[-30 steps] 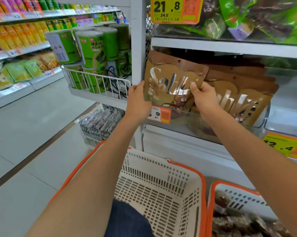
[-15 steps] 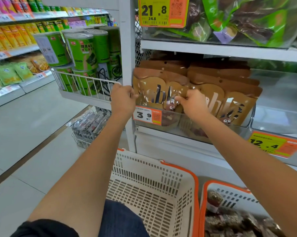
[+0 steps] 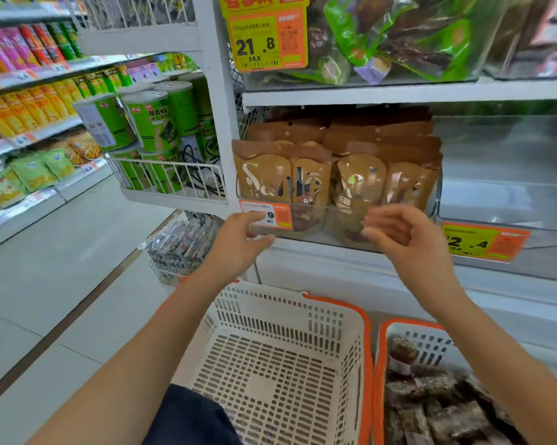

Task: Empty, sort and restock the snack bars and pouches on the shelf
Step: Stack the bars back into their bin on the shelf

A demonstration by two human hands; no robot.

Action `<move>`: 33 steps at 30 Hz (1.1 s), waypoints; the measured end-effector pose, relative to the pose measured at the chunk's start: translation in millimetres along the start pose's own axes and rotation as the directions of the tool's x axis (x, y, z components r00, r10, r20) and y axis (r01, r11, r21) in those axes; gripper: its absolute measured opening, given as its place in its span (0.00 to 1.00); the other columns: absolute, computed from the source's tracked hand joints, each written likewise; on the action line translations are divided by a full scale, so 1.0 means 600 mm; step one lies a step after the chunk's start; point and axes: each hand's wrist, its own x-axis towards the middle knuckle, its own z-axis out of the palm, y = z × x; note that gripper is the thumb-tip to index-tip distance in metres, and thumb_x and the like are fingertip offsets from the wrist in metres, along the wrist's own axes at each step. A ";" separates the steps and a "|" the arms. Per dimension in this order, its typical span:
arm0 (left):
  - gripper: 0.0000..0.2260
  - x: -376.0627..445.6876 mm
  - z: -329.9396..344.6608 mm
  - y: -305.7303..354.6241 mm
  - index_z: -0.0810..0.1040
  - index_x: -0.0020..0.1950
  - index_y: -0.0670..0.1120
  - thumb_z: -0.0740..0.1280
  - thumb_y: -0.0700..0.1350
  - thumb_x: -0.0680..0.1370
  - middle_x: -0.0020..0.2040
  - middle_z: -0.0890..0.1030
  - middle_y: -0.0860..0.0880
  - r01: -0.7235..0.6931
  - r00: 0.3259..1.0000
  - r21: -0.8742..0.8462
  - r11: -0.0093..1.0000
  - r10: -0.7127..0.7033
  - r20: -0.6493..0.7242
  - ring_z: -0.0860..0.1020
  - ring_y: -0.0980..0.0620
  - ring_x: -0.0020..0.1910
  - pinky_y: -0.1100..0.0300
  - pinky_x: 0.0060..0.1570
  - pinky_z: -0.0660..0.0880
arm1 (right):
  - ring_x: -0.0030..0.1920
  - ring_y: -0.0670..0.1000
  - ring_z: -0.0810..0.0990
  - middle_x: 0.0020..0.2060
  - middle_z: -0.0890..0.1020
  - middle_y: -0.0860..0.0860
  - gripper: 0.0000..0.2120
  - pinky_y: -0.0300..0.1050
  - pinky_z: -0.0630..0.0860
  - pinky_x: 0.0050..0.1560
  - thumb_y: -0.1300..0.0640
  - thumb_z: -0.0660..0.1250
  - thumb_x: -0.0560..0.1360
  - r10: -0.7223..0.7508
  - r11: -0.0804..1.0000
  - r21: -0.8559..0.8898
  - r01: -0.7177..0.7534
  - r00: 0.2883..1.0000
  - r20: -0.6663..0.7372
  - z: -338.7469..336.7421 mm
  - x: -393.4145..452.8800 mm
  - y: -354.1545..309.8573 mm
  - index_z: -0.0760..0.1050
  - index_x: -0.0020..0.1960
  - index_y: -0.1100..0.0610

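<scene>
1. Brown foil snack pouches [image 3: 335,178] are standing in the clear shelf bin [image 3: 437,200].
2. Left hand [image 3: 238,242] and right hand [image 3: 405,239] are hovering just below, each grip loose, holding nothing.
3. The white slotted basket [image 3: 290,303] is sitting beside an orange-rimmed basket [image 3: 378,364] containing dark wrapped snack bars [image 3: 437,409].

A yellow price tag [image 3: 267,43] on the top shelf reads 21.8, with 24.8 beneath; another tag [image 3: 482,240] shows 2.4; the front brown pouch [image 3: 280,181] reads "Sa".
</scene>
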 end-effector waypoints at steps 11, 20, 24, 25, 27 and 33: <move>0.40 -0.312 0.425 -0.065 0.54 0.77 0.49 0.69 0.61 0.72 0.74 0.62 0.46 0.284 0.834 0.101 0.953 -0.298 0.464 0.64 0.44 0.72 0.48 0.69 0.65 | 0.60 0.57 0.77 0.60 0.78 0.59 0.22 0.46 0.71 0.57 0.53 0.69 0.76 0.875 0.392 -0.625 -0.675 0.482 0.027 -0.225 -0.367 0.326 0.72 0.64 0.64; 0.35 -0.332 0.463 -0.091 0.33 0.77 0.51 0.57 0.46 0.81 0.72 0.59 0.41 -0.038 0.928 0.516 0.856 -0.161 0.335 0.75 0.44 0.54 0.55 0.44 0.75 | 0.62 0.55 0.74 0.70 0.67 0.55 0.34 0.46 0.74 0.58 0.53 0.73 0.72 0.850 0.438 -0.622 -0.649 0.525 0.051 -0.227 -0.412 0.344 0.61 0.73 0.51; 0.36 -0.329 0.451 -0.104 0.32 0.76 0.51 0.58 0.45 0.81 0.70 0.61 0.42 -0.023 0.933 0.577 0.816 -0.190 0.305 0.75 0.47 0.48 0.57 0.43 0.76 | 0.58 0.55 0.77 0.71 0.63 0.57 0.39 0.49 0.74 0.61 0.49 0.75 0.69 0.872 0.376 -0.648 -0.662 0.489 0.006 -0.240 -0.421 0.352 0.59 0.74 0.47; 0.36 -0.328 0.445 -0.111 0.31 0.76 0.51 0.57 0.45 0.81 0.70 0.61 0.42 -0.014 0.936 0.600 0.800 -0.201 0.290 0.76 0.47 0.48 0.57 0.41 0.75 | 0.61 0.56 0.75 0.71 0.62 0.57 0.40 0.48 0.73 0.62 0.49 0.75 0.69 0.874 0.373 -0.653 -0.659 0.486 0.009 -0.241 -0.419 0.351 0.59 0.74 0.47; 0.35 -0.321 0.425 -0.129 0.30 0.75 0.52 0.56 0.44 0.82 0.71 0.60 0.42 -0.006 0.945 0.627 0.779 -0.201 0.259 0.75 0.49 0.43 0.58 0.38 0.73 | 0.65 0.56 0.71 0.71 0.62 0.56 0.39 0.46 0.70 0.62 0.49 0.75 0.69 0.871 0.397 -0.660 -0.638 0.490 0.050 -0.235 -0.414 0.352 0.59 0.74 0.46; 0.35 -0.293 0.339 -0.181 0.33 0.75 0.52 0.58 0.42 0.82 0.72 0.59 0.38 0.087 0.927 0.562 0.823 -0.273 0.256 0.76 0.45 0.47 0.54 0.43 0.73 | 0.66 0.60 0.67 0.67 0.66 0.56 0.38 0.52 0.67 0.67 0.46 0.75 0.68 0.854 0.424 -0.741 -0.520 0.502 0.136 -0.183 -0.415 0.364 0.60 0.72 0.44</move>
